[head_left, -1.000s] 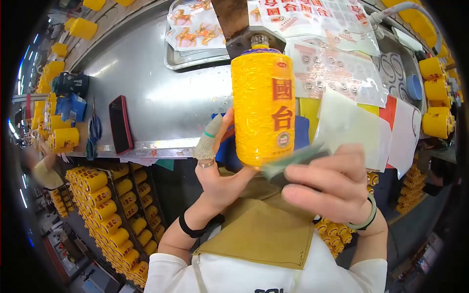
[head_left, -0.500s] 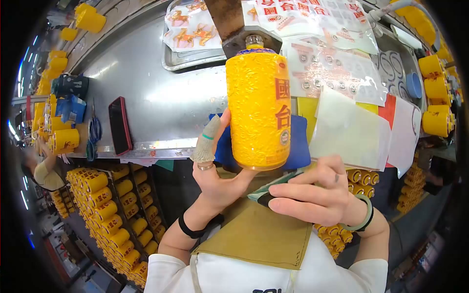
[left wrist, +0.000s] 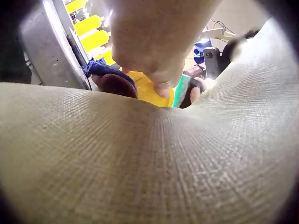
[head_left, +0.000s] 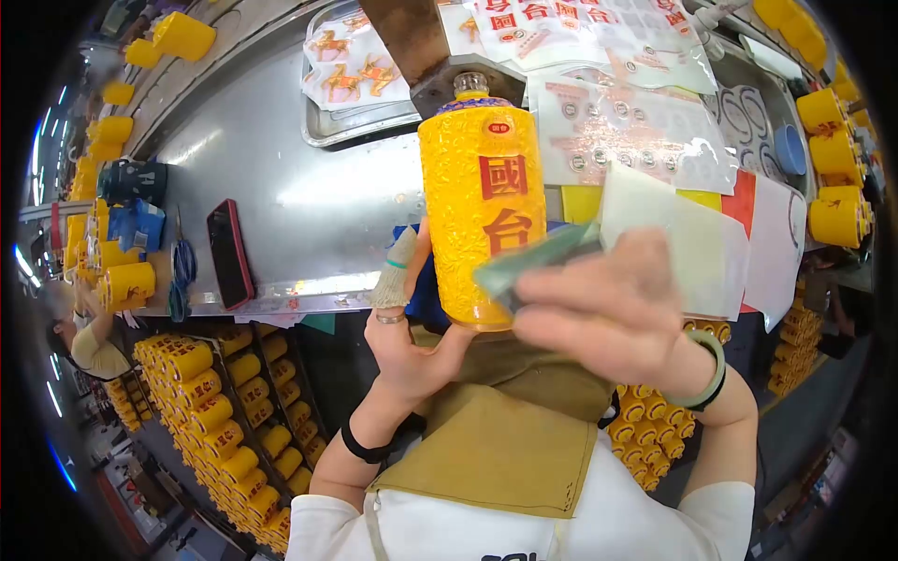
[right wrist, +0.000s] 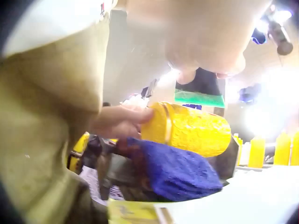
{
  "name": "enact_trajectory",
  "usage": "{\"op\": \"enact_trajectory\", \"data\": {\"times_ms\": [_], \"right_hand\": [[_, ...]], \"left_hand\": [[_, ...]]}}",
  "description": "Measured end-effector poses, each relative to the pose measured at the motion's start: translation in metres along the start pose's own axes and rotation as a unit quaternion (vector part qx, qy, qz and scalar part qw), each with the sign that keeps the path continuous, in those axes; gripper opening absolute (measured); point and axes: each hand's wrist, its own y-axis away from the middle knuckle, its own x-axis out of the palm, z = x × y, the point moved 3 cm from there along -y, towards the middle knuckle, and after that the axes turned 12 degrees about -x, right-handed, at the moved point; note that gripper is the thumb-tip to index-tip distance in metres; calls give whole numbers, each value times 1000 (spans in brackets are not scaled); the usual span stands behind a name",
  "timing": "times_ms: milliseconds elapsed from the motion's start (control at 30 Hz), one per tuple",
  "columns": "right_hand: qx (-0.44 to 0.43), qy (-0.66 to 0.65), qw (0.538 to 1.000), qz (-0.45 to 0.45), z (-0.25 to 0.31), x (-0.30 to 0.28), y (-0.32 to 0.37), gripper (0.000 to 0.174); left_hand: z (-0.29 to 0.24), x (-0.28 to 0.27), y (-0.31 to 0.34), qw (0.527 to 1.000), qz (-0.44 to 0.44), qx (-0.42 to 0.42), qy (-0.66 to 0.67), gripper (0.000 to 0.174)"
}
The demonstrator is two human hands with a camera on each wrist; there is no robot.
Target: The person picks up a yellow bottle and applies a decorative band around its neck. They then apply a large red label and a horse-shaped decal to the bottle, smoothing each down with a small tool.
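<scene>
A yellow embossed bottle (head_left: 454, 224) with red characters lies with its neck at a dark metal holder (head_left: 472, 70) and its base toward the person. My left hand (head_left: 412, 360) grips it around the base, thumb at the bottom edge; a cloth cover (head_left: 393, 271) sheathes one finger. In my right hand (head_left: 603, 304), slightly blurred, a squeegee with a green edge (head_left: 538, 262) is pinched and overlaps the bottle's lower right side. The right wrist view shows the squeegee's black body (right wrist: 205, 84) above the bottle (right wrist: 196, 130). Under the bottle sits a blue cloth (right wrist: 182, 172).
Printed sticker sheets (head_left: 617, 140) and loose papers cover the right side of the metal table (head_left: 271, 178). A tray (head_left: 323, 136) of horse stickers is behind. To the left lie a phone (head_left: 230, 254) and scissors (head_left: 181, 280). Stacked yellow bottles (head_left: 210, 411) stand below.
The bottle has rolled so its red characters face more upward. My right hand dropped toward the apron, then rose with the squeegee over the bottle's lower part. The left hand keeps its grip.
</scene>
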Motion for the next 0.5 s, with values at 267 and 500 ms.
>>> {"op": "enact_trajectory", "data": {"times_ms": [267,500], "right_hand": [[35,-61,997,43,6,-14,1,34],[5,-54,998,18,23,-11,3,24]], "left_hand": [[7,-5,-1,998,38,7,-42,86],[8,-6,-1,998,48,-15,-45,86]]}}
